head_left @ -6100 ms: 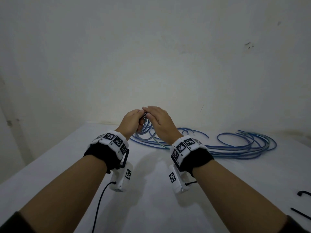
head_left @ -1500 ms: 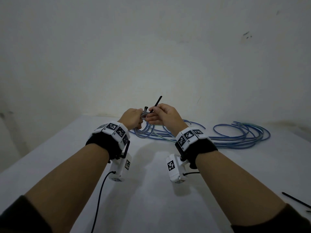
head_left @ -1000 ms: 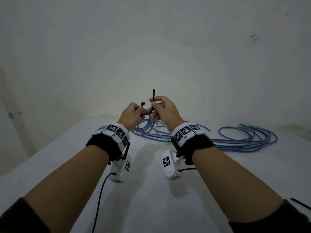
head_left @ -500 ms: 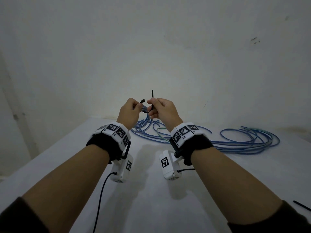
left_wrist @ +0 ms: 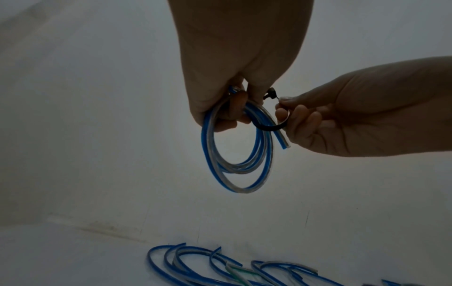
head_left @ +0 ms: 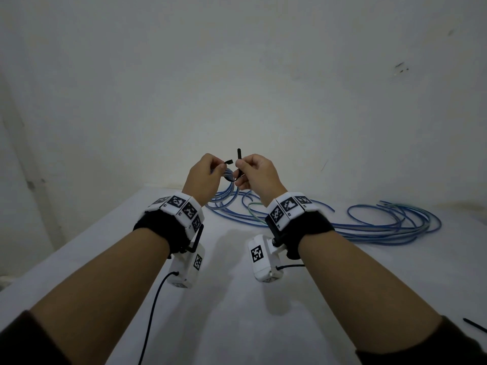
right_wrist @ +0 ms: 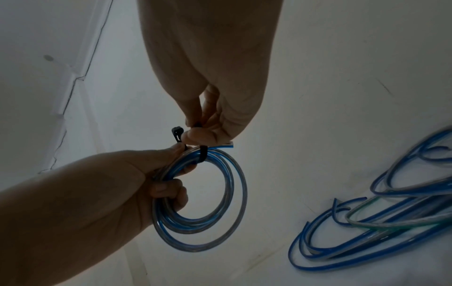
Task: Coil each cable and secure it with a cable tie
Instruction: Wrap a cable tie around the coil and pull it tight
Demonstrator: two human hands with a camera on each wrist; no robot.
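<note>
A small coil of blue-and-clear cable (left_wrist: 234,154) (right_wrist: 200,203) (head_left: 228,177) hangs in the air above the white table (head_left: 237,312). My left hand (head_left: 204,177) (left_wrist: 234,77) (right_wrist: 137,183) grips the coil's top, fingers curled round the strands. A black cable tie (head_left: 238,160) (left_wrist: 271,126) (right_wrist: 203,155) wraps under the bundle; its head (head_left: 228,162) (right_wrist: 176,133) sticks up by my left thumb. My right hand (head_left: 257,172) (right_wrist: 208,108) (left_wrist: 342,120) pinches the tie's tail, which points straight up.
Loose blue cables (head_left: 369,225) (right_wrist: 379,222) (left_wrist: 220,267), one with a green streak, sprawl over the table's far right. A spare black tie (head_left: 474,328) lies at the right edge. White walls stand close behind and to the left.
Both hands have risen slightly with the coil. The tie's tail, slanted earlier, now stands upright in my right pinch, and the tie's head shows beside my left thumb.
</note>
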